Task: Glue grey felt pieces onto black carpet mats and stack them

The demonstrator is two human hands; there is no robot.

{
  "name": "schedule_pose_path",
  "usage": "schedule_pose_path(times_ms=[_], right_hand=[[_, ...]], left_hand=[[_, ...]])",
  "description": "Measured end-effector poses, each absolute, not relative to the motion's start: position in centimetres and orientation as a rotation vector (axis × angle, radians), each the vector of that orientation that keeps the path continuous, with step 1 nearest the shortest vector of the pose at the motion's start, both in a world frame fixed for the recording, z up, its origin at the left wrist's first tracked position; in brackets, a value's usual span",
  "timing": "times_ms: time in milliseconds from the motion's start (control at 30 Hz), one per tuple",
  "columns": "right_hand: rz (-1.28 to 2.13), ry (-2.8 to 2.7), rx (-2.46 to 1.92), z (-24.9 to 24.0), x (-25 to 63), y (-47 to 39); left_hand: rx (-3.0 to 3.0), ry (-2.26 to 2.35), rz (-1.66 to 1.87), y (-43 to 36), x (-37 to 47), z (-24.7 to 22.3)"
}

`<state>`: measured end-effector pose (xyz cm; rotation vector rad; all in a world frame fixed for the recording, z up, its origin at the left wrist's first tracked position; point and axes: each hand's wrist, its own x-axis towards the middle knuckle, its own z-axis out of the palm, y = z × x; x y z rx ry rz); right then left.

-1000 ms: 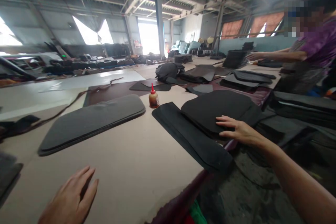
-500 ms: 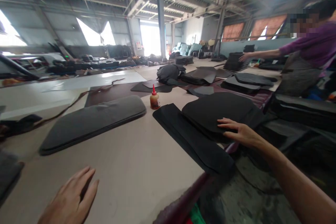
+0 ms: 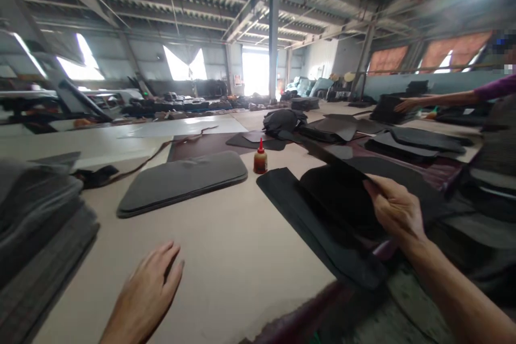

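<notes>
My right hand (image 3: pixel 397 209) grips the near edge of a black fabric piece (image 3: pixel 342 164) and holds it lifted and tilted above the stack of black pieces (image 3: pixel 342 207). That stack lies on a long black strip (image 3: pixel 314 226) at the table's right side. My left hand (image 3: pixel 147 295) rests flat, fingers apart, on the tan table (image 3: pixel 226 247) near the front edge, holding nothing. A small glue bottle with a red tip (image 3: pixel 260 158) stands upright behind the strip.
A stack of grey padded panels (image 3: pixel 183 180) lies left of the bottle. Grey piles (image 3: pixel 36 226) sit at the far left. A person in a purple sleeve (image 3: pixel 495 88) reaches to a black stack (image 3: pixel 387 107) at the back right. More black pieces (image 3: pixel 419 140) cover the right side.
My right hand went from lying flat on the black stack to gripping the top piece and lifting its edge. The view swung to the left. My left hand stayed on the table.
</notes>
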<state>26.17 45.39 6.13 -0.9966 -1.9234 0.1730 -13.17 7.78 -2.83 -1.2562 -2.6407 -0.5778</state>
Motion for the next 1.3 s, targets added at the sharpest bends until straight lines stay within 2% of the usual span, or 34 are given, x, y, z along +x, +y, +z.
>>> schedule_pose_path(times_ms=[67, 133, 200, 267, 300, 333, 400, 467, 567, 733, 900, 1100, 1300], right_hand=[[0.037, -2.036, -0.727, 7.5, 23.5, 41.5], [-0.005, -2.119, -0.449, 8.1, 20.5, 36.7], [0.051, -2.181, -0.199, 7.6, 17.4, 31.4], [0.213, -2.337, 0.043, 6.1, 14.3, 26.3], [0.303, -2.439, 0.137, 5.0, 12.9, 24.1], [0.369, -2.487, 0.268, 3.8, 11.7, 22.2], [0.455, -2.538, 0.497, 1.7, 10.0, 19.8], [0.511, -2.56, 0.582, 0.4, 9.5, 19.4], [0.56, -2.628, 0.41, 0.2, 10.7, 21.3], [0.344, -2.633, 0.0, 0.1, 13.3, 26.3], [0.121, -2.567, -0.199, -2.7, 14.8, 29.7], [0.04, -2.593, -0.163, -4.3, 14.9, 31.0], [0.181, -2.687, -0.166, -3.9, 14.0, 31.9]], left_hand=[[-1.245, -2.689, -0.719, 7.8, -12.3, -1.9], [-1.205, -2.804, -1.052, 7.5, -10.8, -0.6], [-1.054, -2.89, -1.7, 7.0, -8.8, 0.7], [-0.768, -2.743, -2.461, 5.9, -6.9, 1.9], [-0.594, -2.619, -2.732, 5.2, -6.1, 2.3], [-0.431, -2.507, -2.916, 4.4, -5.5, 2.6], [-0.148, -2.419, -3.036, 2.6, -4.7, 2.8], [0.009, -2.459, -2.983, 1.1, -4.4, 2.6], [-0.052, -2.542, -2.895, 0.3, -4.2, 2.0], [-0.278, -2.508, -2.819, 0.5, -6.0, 1.5], [-0.201, -2.677, -2.157, -1.8, -10.5, 0.4], [-0.467, -2.903, -1.218, -3.4, -11.4, -0.5], [-0.48, -2.996, -1.012, -3.9, -10.6, 0.0]])
